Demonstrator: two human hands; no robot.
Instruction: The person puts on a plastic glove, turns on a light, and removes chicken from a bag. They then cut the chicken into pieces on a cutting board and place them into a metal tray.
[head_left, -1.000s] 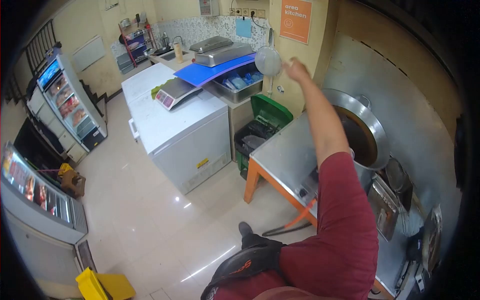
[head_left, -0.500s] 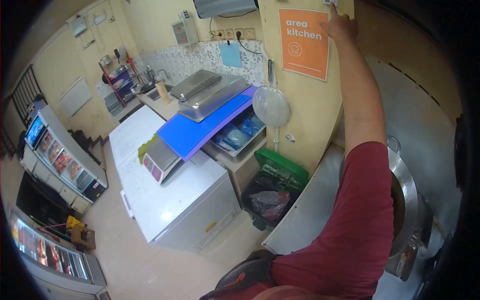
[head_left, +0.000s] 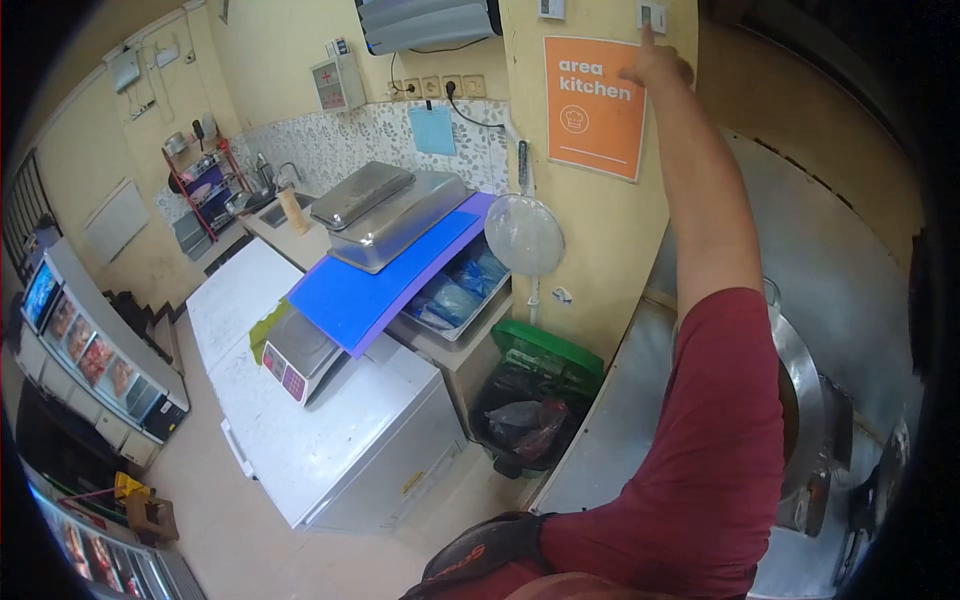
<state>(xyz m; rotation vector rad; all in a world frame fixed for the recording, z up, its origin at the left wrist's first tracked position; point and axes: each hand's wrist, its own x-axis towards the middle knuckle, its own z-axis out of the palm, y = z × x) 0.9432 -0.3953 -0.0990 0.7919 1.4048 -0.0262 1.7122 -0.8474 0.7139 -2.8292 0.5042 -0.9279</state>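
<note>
My right hand [head_left: 660,70] is raised high against the yellow pillar. Its index finger points up and touches a small white wall device [head_left: 655,18], with the fingertip on its lower part. The thumb sticks out to the left; the other fingers look curled, and the hand holds nothing. Beside the hand, an orange "area kitchen" sign [head_left: 596,125] is fixed to the pillar. A second white wall device [head_left: 551,8] shows at the top edge, left of the first. My left hand is out of view.
A mesh strainer [head_left: 524,235] hangs on the pillar above an open green-lidded bin [head_left: 550,360]. Left stands a white chest freezer [head_left: 340,440] with a scale [head_left: 300,350]. A blue board [head_left: 375,285] bears metal pans [head_left: 400,215]. A large metal pan [head_left: 795,370] is at right.
The view has tilted upward and shifted, so the whole wall device and a second one now show. My right hand stays at the device with its index finger extended.
</note>
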